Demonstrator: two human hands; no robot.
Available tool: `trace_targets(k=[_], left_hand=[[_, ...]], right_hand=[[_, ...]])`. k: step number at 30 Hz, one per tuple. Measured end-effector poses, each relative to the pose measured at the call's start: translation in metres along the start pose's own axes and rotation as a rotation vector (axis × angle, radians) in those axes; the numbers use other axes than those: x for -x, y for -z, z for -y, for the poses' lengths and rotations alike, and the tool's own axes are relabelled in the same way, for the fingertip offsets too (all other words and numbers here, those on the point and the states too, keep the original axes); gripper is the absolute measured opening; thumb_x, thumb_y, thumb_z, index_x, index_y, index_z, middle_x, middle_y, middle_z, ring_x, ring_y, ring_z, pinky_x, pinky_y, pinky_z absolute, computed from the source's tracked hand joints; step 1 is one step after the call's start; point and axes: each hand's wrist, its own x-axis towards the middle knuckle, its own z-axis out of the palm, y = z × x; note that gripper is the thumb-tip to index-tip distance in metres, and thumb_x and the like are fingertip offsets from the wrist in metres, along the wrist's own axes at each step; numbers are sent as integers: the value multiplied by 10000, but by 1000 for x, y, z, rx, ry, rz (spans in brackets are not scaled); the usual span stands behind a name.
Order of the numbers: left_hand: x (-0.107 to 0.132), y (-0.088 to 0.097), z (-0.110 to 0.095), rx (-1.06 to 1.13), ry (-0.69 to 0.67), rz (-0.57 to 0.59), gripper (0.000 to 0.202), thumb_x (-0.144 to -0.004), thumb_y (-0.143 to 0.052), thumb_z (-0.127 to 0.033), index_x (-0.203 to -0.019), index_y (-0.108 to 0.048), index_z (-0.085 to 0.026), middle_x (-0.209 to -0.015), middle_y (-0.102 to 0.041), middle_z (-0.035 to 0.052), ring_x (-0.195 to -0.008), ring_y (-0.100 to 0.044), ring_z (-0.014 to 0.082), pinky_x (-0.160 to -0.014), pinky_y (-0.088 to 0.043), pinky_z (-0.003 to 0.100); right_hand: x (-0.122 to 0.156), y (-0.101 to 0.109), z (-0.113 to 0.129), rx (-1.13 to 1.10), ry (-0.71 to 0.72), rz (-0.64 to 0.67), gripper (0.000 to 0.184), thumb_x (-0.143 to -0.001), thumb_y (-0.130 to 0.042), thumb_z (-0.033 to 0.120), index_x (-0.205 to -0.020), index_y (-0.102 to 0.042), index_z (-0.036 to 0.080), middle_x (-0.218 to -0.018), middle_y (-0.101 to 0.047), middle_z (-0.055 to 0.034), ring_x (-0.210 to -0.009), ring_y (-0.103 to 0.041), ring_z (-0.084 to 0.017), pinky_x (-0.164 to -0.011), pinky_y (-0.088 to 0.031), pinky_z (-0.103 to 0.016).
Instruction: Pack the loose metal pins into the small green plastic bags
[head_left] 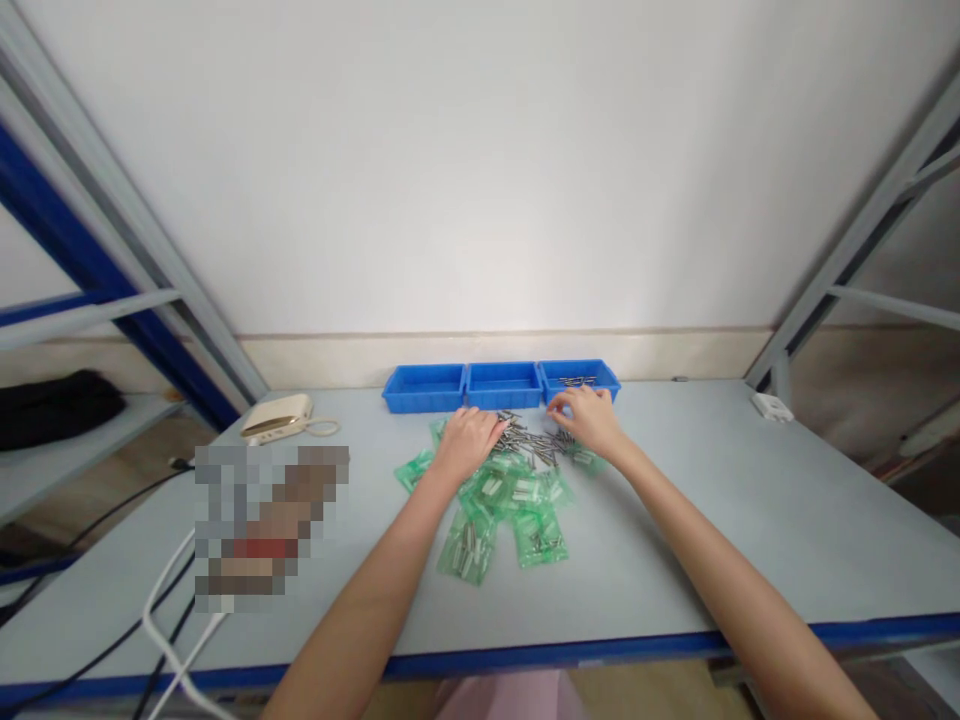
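A heap of small metal pins lies on the grey table, with several green plastic bags of pins spread in front of it. My left hand rests on the left side of the heap, fingers curled over the pins. On the right side of the heap is my right hand, its fingers bent down onto the pins just before the right blue tray. Whether either hand holds pins is hidden. That tray has a few pins inside.
Three blue trays stand in a row at the back: left, middle, right. A cream device with a cable sits at the left. White and black cables hang over the front left edge. A white adapter lies far right.
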Motion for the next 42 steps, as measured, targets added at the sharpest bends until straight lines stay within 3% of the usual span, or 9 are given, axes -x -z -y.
trace_targets(k=[3,6,14,21,24,28,31,34,42], left_hand=[[-1,2,-4,-13,-16,-7,353,-966,-345,-321,-778,-592,-153,-734,-641,63,-761,-541,199,-684,-305,331],[-1,2,-9,-27,-51,-22,341,-965,-349,-307,-781,-593,-155,-726,-635,60,-759,-541,196,-687,-311,330],[0,2,-12,-15,-102,-26,351,-965,-339,-283,-754,-588,-155,-702,-631,59,-758,-553,200,-692,-331,331],[0,3,-11,-11,-85,11,330,-960,-349,-276,-773,-591,-154,-730,-642,60,-763,-552,198,-695,-335,331],[0,4,-12,-18,-81,19,326,-959,-349,-270,-776,-592,-152,-736,-643,61,-761,-552,197,-693,-334,330],[0,5,-13,-15,-103,17,331,-961,-348,-269,-761,-585,-154,-720,-637,56,-759,-552,194,-693,-333,324],[0,5,-14,-6,-122,19,337,-963,-343,-268,-752,-581,-154,-712,-630,54,-763,-554,194,-704,-336,323],[-1,5,-15,-8,-139,41,347,-967,-325,-272,-767,-583,-154,-731,-634,54,-772,-559,197,-715,-340,327],[-2,8,-17,6,-114,78,302,-965,-345,-305,-821,-566,-158,-755,-630,45,-793,-568,191,-731,-347,313]], right_hand=[[14,-2,18,-18,109,186,141,-838,-564,339,-881,-674,263,-955,-661,-25,-958,-511,-215,-767,-242,-326],[22,-4,25,-39,122,223,127,-817,-599,322,-895,-667,248,-954,-660,-33,-962,-516,-220,-754,-241,-319],[24,-12,23,-14,59,66,152,-823,-597,345,-839,-668,211,-902,-660,-69,-922,-534,-233,-735,-264,-330],[26,-14,25,-90,-13,145,58,-784,-620,242,-790,-672,217,-868,-668,-38,-872,-571,-208,-739,-308,-316],[24,-12,26,-191,-15,97,57,-775,-608,201,-767,-664,201,-865,-677,-40,-862,-577,-200,-738,-336,-305],[20,-15,23,-541,-29,52,52,-766,-609,207,-766,-650,174,-788,-686,-25,-685,-575,-137,-673,-396,-259],[17,-19,20,-710,-50,-27,87,-759,-610,229,-798,-657,166,-792,-693,-29,-671,-583,-129,-673,-431,-253],[16,-21,18,-745,-69,-67,147,-765,-588,230,-863,-681,171,-822,-706,-39,-669,-591,-132,-674,-446,-260],[17,-19,17,-700,-121,-102,140,-748,-574,210,-768,-711,195,-784,-717,-31,-677,-610,-155,-681,-451,-276]])
